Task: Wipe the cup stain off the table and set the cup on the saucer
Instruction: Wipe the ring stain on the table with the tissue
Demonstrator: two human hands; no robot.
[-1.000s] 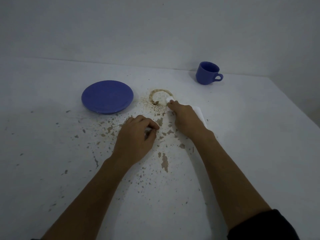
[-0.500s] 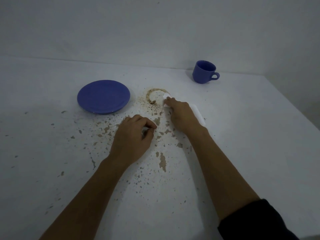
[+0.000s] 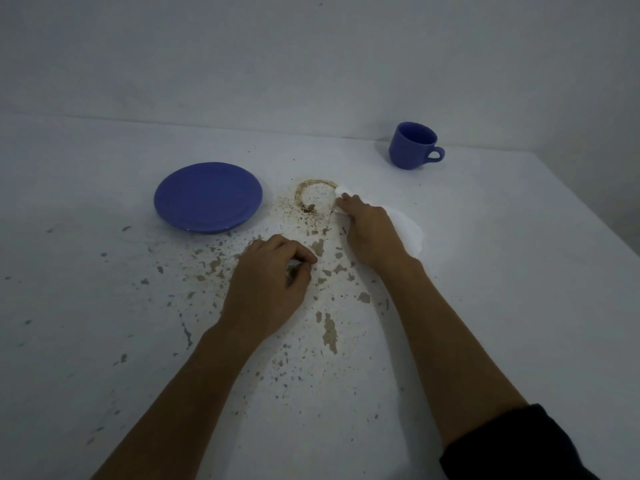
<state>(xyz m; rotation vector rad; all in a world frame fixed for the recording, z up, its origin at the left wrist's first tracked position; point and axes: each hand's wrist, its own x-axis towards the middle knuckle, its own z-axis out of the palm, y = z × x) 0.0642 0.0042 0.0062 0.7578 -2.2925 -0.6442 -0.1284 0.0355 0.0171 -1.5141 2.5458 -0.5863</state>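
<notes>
Head cam, dim light. White table, paint chipped w/ brown flecks across the middle.

Right hand: palm down, pressing a white cloth flat on the tabletop; fingertips at the right edge of the stain. Cloth bunches out from under the hand on its right side, a small corner pokes out ahead of the fingertips. Dark sleeve at lower right.

Left hand: loosely curled, fingers bent inward toward thumb, resting on the table just left of the right wrist. Holds nothing that I can see.

Cup stain: brown ring, left arc clear, right side at the cloth; dark specks scattered below it.

Blue saucer: left of stain, near it, bare.

Blue cup: upright, handle to the right, far right near the wall, well apart from saucer & stain.
</notes>
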